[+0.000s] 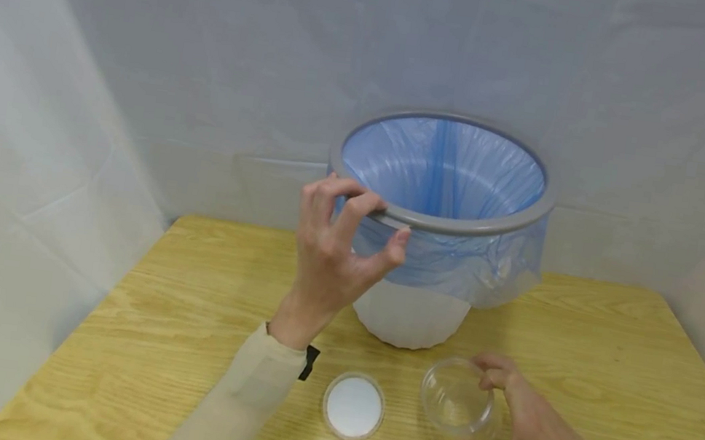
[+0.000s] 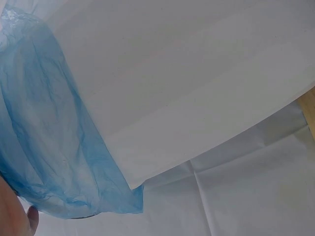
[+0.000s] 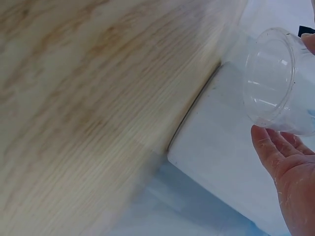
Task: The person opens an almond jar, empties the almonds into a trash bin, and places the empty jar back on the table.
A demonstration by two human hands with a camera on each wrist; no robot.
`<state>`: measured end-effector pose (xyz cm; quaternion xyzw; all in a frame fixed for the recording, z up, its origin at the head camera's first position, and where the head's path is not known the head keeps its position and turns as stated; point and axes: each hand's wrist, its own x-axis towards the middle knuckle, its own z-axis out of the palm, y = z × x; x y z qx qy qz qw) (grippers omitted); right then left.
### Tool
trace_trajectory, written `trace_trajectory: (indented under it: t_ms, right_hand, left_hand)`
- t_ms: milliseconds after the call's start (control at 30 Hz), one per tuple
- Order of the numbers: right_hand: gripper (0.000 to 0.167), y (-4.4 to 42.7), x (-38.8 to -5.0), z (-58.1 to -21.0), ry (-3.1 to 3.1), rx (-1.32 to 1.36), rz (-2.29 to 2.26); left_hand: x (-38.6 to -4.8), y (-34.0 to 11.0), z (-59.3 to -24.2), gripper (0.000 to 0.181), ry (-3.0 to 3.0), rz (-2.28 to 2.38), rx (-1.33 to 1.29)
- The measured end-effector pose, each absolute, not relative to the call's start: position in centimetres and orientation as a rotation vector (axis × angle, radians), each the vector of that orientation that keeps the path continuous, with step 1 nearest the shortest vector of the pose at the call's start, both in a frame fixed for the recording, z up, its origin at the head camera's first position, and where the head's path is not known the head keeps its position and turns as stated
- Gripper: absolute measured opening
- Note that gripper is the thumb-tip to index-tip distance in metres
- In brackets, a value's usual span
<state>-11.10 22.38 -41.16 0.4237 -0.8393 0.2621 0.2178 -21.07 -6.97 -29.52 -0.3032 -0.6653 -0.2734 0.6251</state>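
A white trash bin (image 1: 413, 319) stands on the table, lined with a thin blue bag (image 1: 492, 266) folded over its grey rim (image 1: 470, 226). My left hand (image 1: 334, 251) grips the near left of that rim, fingers bent over the top and thumb outside. In the left wrist view the bag (image 2: 54, 132) hangs along the bin's wall (image 2: 197, 88). My right hand (image 1: 525, 425) holds a clear plastic cup (image 1: 456, 401) between thumb and fingers, in front of the bin. The cup (image 3: 270, 78) is tilted, and no contents show in it.
A small round container with a white face (image 1: 354, 407) sits on the wooden table (image 1: 191, 347), between my forearms and left of the cup. Pale sheeting (image 1: 210, 85) hangs behind the table and along both sides.
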Motion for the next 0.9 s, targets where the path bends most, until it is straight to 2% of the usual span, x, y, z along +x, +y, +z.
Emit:
trace_trajectory:
  t_ms: [500, 900]
  right_hand:
    - [0.068, 22.06, -10.69, -41.76, -2.433, 1.171, 0.734]
    - [0.066, 21.84, -10.29, -42.01, -2.627, 1.044, 0.67]
  left_hand:
    - [-21.02, -6.95, -29.51, 0.033, -1.523, -0.626, -0.688]
    - [-21.01, -6.9, -29.52, 0.034, -1.536, -0.633, -0.694]
